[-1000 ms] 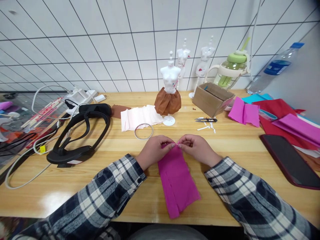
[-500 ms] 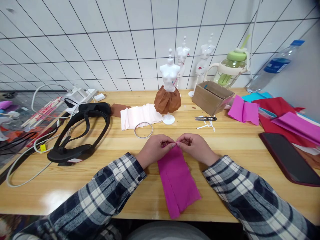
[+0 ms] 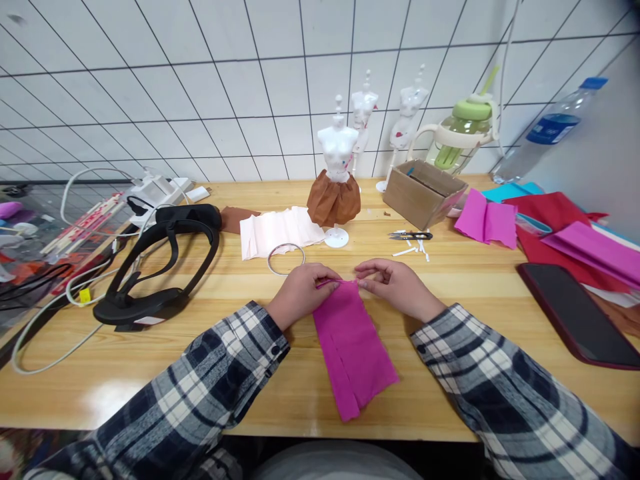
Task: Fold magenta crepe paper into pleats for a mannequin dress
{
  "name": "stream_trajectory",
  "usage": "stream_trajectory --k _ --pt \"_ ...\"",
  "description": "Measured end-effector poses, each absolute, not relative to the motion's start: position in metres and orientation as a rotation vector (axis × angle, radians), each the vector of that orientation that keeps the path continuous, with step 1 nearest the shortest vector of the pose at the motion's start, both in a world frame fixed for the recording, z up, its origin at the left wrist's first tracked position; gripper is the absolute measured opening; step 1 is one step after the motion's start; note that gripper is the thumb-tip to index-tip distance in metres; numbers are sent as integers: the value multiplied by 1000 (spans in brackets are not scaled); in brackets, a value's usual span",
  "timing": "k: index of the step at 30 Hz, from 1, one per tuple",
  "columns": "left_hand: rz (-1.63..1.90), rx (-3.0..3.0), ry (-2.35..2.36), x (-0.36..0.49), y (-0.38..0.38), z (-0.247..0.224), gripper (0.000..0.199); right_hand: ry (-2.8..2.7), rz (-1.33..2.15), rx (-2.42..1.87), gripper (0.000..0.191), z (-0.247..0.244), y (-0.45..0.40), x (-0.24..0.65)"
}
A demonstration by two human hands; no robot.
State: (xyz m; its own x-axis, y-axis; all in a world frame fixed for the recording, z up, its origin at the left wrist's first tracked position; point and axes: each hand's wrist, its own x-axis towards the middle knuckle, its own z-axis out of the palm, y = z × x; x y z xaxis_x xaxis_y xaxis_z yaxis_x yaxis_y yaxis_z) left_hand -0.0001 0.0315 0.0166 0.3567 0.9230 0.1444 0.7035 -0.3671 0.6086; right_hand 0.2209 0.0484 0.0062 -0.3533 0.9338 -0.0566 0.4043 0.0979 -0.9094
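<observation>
Magenta cloth [image 3: 354, 347], top edge btwn L fingers [image 3: 327, 283]

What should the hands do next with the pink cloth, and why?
Maybe the right hand should gently pinch the top right corner of the pink cloth. The left hand pinches the top left, but the right fingers look a bit parted by that corner, and the top edge seems slightly bunched.
</observation>
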Motion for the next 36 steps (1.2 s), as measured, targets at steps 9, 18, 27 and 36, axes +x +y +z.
stream_trajectory --k 9,18,27,36 --pt "550 2483 1459 6 31 13 19 -2341 393 -1105 33 6 45 220" --pt "303 2858 1542 17 21 21 28 -2615 164 -1155 38 16 34 214" --pt "236 2999 1547 20 15 21 23 -2653 142 -1150 35 21 34 215" --pt "193 2946 1573 21 16 18 21 -2698 155 -1195 37 21 33 215"
